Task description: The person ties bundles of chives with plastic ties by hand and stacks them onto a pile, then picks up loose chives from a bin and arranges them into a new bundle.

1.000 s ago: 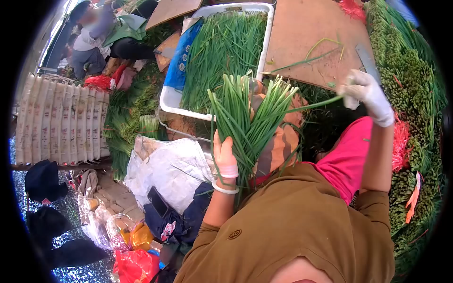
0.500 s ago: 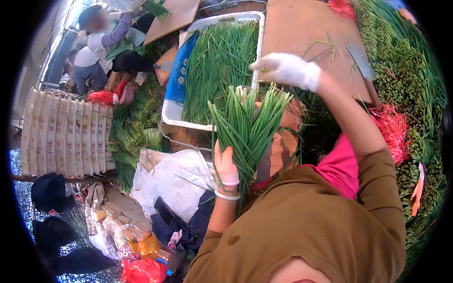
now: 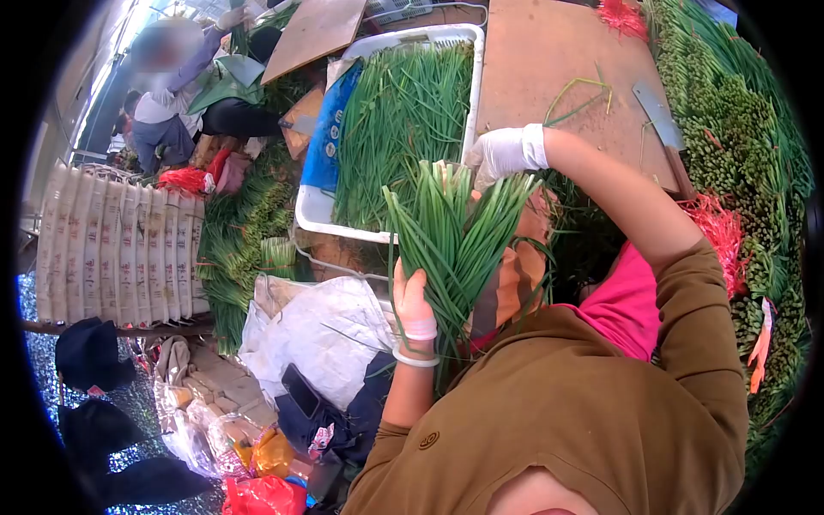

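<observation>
A loose bunch of garlic chives (image 3: 455, 249) stands fanned out in front of my chest, its pale stem ends pointing up and away. My left hand (image 3: 414, 300) is wrapped round its lower left side. At the upper right of the bunch is my right hand (image 3: 511, 156) in a white glove, its fingers bent downward close to the stem ends. Whatever those fingertips hold is hidden. Just beyond the bunch sits a white plastic crate (image 3: 343, 225) filled with more chives (image 3: 403, 129), with a blue printed bag (image 3: 330, 137) along its left side.
A wooden board (image 3: 549, 51) lies right of the crate, with a cleaver (image 3: 657, 116) on it. Chives (image 3: 712, 129) are heaped at right, beside red plastic ties (image 3: 717, 236). A phone (image 3: 300, 390) lies at lower left. Another person (image 3: 176, 112) sits at upper left.
My right hand has moved down and slightly right, from beside the crate's edge toward the stem ends, and its fingers have curled. My left hand and the bunch have barely shifted.
</observation>
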Demonstrator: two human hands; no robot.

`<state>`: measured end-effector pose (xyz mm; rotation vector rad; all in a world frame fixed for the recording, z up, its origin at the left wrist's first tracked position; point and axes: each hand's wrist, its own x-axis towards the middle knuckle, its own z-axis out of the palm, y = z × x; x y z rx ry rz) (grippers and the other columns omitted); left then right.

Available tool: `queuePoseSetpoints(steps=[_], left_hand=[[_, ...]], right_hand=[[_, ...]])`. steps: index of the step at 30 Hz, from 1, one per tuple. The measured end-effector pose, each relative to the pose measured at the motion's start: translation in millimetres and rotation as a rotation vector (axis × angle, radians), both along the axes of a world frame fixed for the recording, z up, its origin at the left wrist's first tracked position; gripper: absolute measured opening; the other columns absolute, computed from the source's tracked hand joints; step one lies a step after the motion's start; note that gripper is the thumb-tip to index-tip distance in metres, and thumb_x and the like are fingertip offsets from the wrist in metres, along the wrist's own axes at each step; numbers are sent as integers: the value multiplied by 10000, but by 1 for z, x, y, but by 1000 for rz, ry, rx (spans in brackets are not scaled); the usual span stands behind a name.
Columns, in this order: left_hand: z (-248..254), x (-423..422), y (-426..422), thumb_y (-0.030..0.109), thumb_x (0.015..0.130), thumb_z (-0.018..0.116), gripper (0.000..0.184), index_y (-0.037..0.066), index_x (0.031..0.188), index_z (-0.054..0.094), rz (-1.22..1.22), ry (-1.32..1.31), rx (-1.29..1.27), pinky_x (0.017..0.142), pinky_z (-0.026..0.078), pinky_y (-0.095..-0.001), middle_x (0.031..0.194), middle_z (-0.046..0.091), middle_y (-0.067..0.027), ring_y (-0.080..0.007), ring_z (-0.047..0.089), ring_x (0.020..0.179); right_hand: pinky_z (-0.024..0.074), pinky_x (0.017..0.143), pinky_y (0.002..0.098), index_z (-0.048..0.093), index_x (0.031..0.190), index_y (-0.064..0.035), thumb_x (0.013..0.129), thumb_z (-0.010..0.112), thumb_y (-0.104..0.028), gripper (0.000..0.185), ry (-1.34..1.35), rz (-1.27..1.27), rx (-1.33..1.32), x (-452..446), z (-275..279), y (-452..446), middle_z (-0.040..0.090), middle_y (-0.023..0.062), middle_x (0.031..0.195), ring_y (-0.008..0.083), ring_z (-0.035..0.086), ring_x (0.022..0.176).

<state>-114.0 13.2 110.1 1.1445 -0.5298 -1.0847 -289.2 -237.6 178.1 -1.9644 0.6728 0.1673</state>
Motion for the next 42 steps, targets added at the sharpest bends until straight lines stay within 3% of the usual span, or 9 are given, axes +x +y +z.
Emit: queuePoseSetpoints(steps=[5,9,11,14,18,23,32,38,42], left_hand=[[4,-4,1,52,865,446,460,-51,1314,435,-24,-32,-37,982,384,-302,1213,550,-112,-198,522,1085],[7,-4,2,50,861,446,457,-47,1308,449,-9,-49,-16,985,378,-303,1221,547,-113,-200,520,1088],[5,-5,1,51,861,446,457,-47,1307,453,-2,-50,-11,987,374,-301,1223,546,-115,-200,520,1090],[-1,-1,1,56,863,445,466,-53,1316,442,-28,-84,-14,993,367,-303,1232,543,-118,-204,513,1107],[5,-2,0,45,861,437,475,-53,1326,430,-87,-66,-82,996,369,-311,1242,538,-116,-205,513,1112],[16,-12,4,25,859,426,468,-42,1322,437,-52,-127,-40,990,374,-304,1238,540,-114,-200,516,1108],[18,-14,5,23,861,433,459,-36,1316,441,-51,-111,-39,969,394,-301,1226,543,-113,-196,524,1086],[10,-5,0,34,861,437,472,-31,1328,421,-99,-97,-70,969,400,-308,1233,536,-113,-205,527,1083],[13,-2,1,35,859,437,476,-34,1330,419,-107,-65,-58,968,404,-311,1238,534,-116,-208,529,1090]], right_hand=[[503,650,341,723,890,-99,751,685,-227,193,-36,119,-370,-7,-11,-1,686,84,773,208,629,684],[510,589,282,734,942,-77,762,661,-142,205,-122,-90,-116,-81,19,-13,714,76,855,136,647,684],[517,579,304,718,887,-53,741,678,-121,167,137,-255,-169,-131,24,-20,668,99,715,207,617,602],[528,649,343,699,933,-75,725,599,-80,231,976,281,-943,-223,-22,-42,659,118,752,285,644,708],[508,789,409,673,1033,-116,743,611,-125,297,466,-269,-1070,-210,18,8,655,138,1003,318,629,891],[490,822,412,692,984,-99,798,611,-309,292,-185,-193,-1052,-77,50,44,663,125,1010,300,624,944],[512,710,373,724,886,-138,743,630,-229,193,150,143,-295,-17,-2,15,695,78,811,265,657,768],[508,675,400,675,825,-106,796,598,-265,178,177,39,-580,-98,12,15,670,131,785,311,654,763],[539,712,393,694,877,-49,774,586,-117,164,1092,-29,-1087,-206,1,-21,682,194,923,287,681,847]])
